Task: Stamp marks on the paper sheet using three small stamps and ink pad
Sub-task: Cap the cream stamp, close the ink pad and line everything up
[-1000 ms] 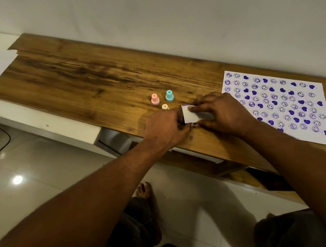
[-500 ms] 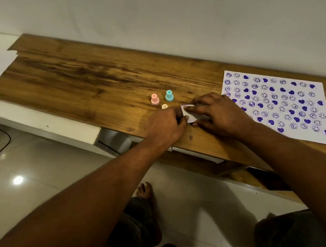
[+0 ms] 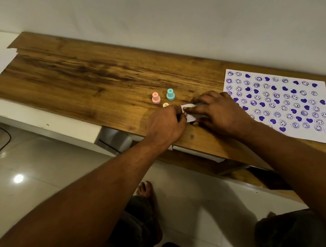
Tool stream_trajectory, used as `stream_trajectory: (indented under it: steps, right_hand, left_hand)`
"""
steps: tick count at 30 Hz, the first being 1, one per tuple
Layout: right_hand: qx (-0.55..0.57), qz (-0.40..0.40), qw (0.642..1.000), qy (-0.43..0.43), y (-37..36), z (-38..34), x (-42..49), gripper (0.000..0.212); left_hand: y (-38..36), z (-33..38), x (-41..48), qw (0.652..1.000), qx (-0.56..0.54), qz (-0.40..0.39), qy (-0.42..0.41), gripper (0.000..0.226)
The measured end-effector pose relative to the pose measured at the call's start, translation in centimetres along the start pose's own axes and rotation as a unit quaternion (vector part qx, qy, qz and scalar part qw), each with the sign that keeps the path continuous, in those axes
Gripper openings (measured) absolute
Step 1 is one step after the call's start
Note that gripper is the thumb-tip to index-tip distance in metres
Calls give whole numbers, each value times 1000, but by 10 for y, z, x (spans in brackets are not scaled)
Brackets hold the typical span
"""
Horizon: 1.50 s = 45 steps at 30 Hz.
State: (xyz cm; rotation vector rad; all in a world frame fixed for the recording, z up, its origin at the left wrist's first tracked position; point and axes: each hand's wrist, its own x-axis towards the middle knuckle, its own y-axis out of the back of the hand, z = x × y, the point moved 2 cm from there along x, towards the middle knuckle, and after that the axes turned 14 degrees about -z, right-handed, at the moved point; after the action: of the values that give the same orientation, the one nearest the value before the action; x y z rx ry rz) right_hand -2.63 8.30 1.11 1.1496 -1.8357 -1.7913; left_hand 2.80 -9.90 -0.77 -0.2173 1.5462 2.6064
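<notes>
Ink pad (image 3: 191, 115) near front edge of counter (image 3: 96, 80), between both hands. Right hand (image 3: 220, 115) fingers curl over it; left hand (image 3: 166, 125) pinches its left end. Risks: a slip smears ink or sends it off the edge; knuckles topple cream stamp (image 3: 165, 104), just beside.

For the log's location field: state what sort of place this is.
Most likely a room in a home rather than a workshop: a wooden desk pushed against a plain wall, a glossy tiled floor, and the person's bare foot beneath the desk.
</notes>
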Motion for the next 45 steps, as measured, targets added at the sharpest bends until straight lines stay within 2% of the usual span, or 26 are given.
stream_trajectory:
  steps: [6,12,25,32,45]
  right_hand:
    - [56,5,998,-2,0,2,1,57]
    - [52,24,998,-13,0,8,-5,58]
    - [9,6,1000,-5,0,3,-3,56]
    - [63,8,998,-9,-2,4,-5,55]
    - [84,25,996,-10,-4,7,-4,56]
  left_hand:
    - [1,-1,1,1000,1,7,7,23]
    - [1,0,1,1000,5,23,-3,26]
    - [-1,0,3,1000,-3,10,5,23]
    - [0,2,2,1000,-6,18,5,24]
    - [-2,-1,5,1000,-4,26,2,25]
